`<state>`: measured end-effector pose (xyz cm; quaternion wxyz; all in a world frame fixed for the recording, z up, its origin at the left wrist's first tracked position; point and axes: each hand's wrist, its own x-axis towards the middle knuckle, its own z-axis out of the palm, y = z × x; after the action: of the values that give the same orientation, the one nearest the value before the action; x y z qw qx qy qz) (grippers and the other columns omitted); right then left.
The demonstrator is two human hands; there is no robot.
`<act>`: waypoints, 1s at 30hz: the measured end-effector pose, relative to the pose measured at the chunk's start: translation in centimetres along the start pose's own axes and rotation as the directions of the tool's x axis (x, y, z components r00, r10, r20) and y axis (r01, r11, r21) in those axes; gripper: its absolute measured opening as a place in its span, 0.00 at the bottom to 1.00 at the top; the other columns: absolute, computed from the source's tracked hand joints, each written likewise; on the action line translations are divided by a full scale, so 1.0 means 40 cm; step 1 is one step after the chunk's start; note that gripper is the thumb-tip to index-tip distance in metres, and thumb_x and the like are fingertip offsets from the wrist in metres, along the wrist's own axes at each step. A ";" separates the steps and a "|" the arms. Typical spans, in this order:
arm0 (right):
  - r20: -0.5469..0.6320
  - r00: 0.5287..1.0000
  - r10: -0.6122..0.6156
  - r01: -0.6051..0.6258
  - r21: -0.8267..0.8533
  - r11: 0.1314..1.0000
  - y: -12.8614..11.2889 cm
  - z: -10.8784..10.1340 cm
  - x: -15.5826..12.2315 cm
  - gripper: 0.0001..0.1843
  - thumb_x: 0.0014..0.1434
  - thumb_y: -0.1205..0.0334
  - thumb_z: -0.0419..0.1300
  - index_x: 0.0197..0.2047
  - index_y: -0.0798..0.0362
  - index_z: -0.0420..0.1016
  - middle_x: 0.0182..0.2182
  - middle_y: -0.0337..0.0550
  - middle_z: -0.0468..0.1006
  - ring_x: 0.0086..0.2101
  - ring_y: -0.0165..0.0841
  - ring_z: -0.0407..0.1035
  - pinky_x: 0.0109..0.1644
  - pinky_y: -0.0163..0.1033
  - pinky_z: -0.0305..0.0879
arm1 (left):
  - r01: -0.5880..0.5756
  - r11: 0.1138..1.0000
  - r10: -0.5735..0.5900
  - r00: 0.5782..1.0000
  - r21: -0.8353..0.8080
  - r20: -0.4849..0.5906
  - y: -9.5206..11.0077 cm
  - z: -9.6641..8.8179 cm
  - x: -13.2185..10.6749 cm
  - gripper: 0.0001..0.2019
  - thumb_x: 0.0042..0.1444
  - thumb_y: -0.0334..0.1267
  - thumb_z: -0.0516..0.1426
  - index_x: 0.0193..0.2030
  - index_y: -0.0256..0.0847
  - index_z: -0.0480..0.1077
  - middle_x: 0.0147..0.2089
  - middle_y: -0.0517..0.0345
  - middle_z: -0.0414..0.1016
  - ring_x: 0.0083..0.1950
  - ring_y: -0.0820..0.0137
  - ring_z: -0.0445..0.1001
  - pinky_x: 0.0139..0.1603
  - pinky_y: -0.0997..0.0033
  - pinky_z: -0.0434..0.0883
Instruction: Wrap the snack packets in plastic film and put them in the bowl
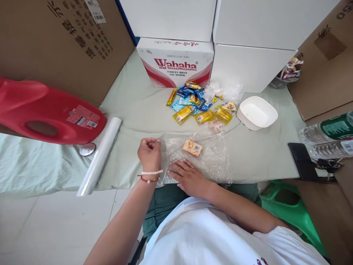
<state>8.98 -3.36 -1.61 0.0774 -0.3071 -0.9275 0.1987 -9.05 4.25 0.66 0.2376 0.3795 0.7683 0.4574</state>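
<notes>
A clear plastic bag (209,158) lies flat on the pale green cloth (138,110) right in front of me, with one orange snack packet (192,147) inside or on it. My left hand (149,154) is closed in a pinch at the bag's left edge, apparently gripping the thin plastic. My right hand (189,177) lies flat with fingers stretched out, pressing on the bag's near edge. Beyond the bag sits a pile of yellow and blue snack packets (197,105).
A white bowl (257,112) stands right of the pile. A roll of clear bags (100,154) and a red jug (46,112) lie at left. Cardboard and white boxes, one marked Wahaha (175,62), line the back. Water bottles (329,134) and a black phone (303,161) are at right.
</notes>
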 end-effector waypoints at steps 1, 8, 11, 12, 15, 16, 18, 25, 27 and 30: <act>-0.013 1.000 -0.003 0.003 0.006 1.000 0.001 0.003 0.001 0.31 0.70 0.62 0.60 0.74 0.55 0.64 0.76 0.50 0.58 0.74 0.45 0.48 0.79 0.56 0.43 | -0.042 0.998 0.044 0.998 -0.048 0.043 0.005 -0.006 -0.032 0.09 0.57 0.44 0.60 0.40 0.42 0.71 0.27 0.66 0.68 0.27 0.73 0.68 0.33 0.72 0.69; -0.022 0.999 0.042 -0.041 0.060 0.997 -0.010 0.006 -0.009 0.24 0.67 0.61 0.64 0.65 0.52 0.75 0.68 0.53 0.71 0.72 0.46 0.53 0.78 0.57 0.47 | -0.546 0.827 0.434 0.772 0.136 0.464 -0.034 0.028 -0.140 0.23 0.73 0.47 0.44 0.52 0.40 0.78 0.61 0.43 0.78 0.66 0.58 0.74 0.69 0.52 0.69; -0.002 1.000 0.023 -0.022 0.121 0.992 -0.020 -0.035 -0.027 0.20 0.66 0.59 0.66 0.61 0.51 0.78 0.64 0.51 0.74 0.68 0.44 0.60 0.74 0.55 0.56 | -0.654 0.690 0.479 0.734 0.311 0.482 -0.056 0.039 -0.111 0.26 0.73 0.46 0.42 0.62 0.38 0.74 0.72 0.40 0.70 0.77 0.53 0.61 0.77 0.40 0.55; -0.007 1.000 0.015 -0.013 0.155 0.988 -0.020 -0.056 -0.031 0.16 0.68 0.60 0.64 0.57 0.50 0.79 0.60 0.49 0.78 0.65 0.42 0.64 0.71 0.51 0.61 | -0.678 0.645 0.479 0.718 0.352 0.505 -0.060 0.038 -0.103 0.26 0.74 0.46 0.42 0.66 0.39 0.72 0.73 0.41 0.68 0.79 0.53 0.58 0.78 0.37 0.51; -0.169 0.969 0.180 -0.145 0.201 0.969 -0.004 -0.126 -0.030 0.13 0.73 0.62 0.56 0.53 0.52 0.80 0.52 0.47 0.81 0.56 0.37 0.70 0.64 0.44 0.67 | -0.729 0.540 0.448 0.673 0.421 0.589 -0.068 0.031 -0.094 0.28 0.74 0.47 0.42 0.74 0.39 0.63 0.77 0.41 0.61 0.79 0.53 0.57 0.78 0.32 0.43; -0.252 0.927 0.279 -0.236 0.188 0.953 0.007 -0.145 -0.025 0.14 0.73 0.61 0.55 0.55 0.53 0.79 0.53 0.50 0.80 0.57 0.39 0.68 0.64 0.45 0.66 | -0.742 0.512 0.438 0.659 0.433 0.611 -0.071 0.028 -0.094 0.30 0.73 0.49 0.42 0.76 0.39 0.60 0.78 0.41 0.58 0.80 0.52 0.56 0.78 0.30 0.41; -0.353 0.828 0.435 -0.415 0.136 0.900 0.035 -0.171 -0.010 0.20 0.72 0.55 0.58 0.61 0.55 0.75 0.60 0.55 0.75 0.61 0.45 0.63 0.67 0.52 0.64 | -0.762 0.469 0.428 0.638 0.446 0.640 -0.077 0.024 -0.096 0.33 0.72 0.53 0.43 0.78 0.38 0.56 0.80 0.39 0.51 0.81 0.50 0.52 0.77 0.27 0.36; -0.101 0.821 0.561 -0.569 -0.084 0.818 0.150 -0.185 -0.022 0.25 0.67 0.58 0.61 0.67 0.50 0.72 0.54 0.55 0.78 0.56 0.52 0.63 0.60 0.54 0.66 | -0.788 0.460 0.426 0.600 0.408 0.677 -0.095 0.006 -0.090 0.43 0.69 0.62 0.46 0.80 0.33 0.48 0.81 0.31 0.46 0.81 0.47 0.51 0.76 0.25 0.29; -0.110 0.806 0.581 -0.591 -0.093 0.802 0.180 -0.193 -0.046 0.26 0.67 0.60 0.60 0.67 0.50 0.71 0.56 0.56 0.78 0.57 0.53 0.63 0.60 0.55 0.65 | -0.788 0.468 0.421 0.596 0.399 0.684 -0.098 0.001 -0.086 0.43 0.68 0.63 0.47 0.80 0.33 0.48 0.81 0.31 0.47 0.81 0.46 0.50 0.76 0.25 0.29; -0.134 0.797 0.589 -0.601 -0.069 0.796 0.213 -0.204 -0.077 0.27 0.67 0.61 0.59 0.68 0.52 0.70 0.58 0.55 0.77 0.57 0.53 0.63 0.61 0.55 0.64 | -0.786 0.471 0.407 0.596 0.400 0.692 -0.099 -0.001 -0.084 0.43 0.68 0.62 0.47 0.80 0.33 0.48 0.81 0.31 0.46 0.82 0.46 0.49 0.76 0.25 0.28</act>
<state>18.21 3.64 2.20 0.0429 -0.5969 -0.7877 0.1460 -8.53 0.36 -2.76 0.0907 0.7963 0.5923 0.0826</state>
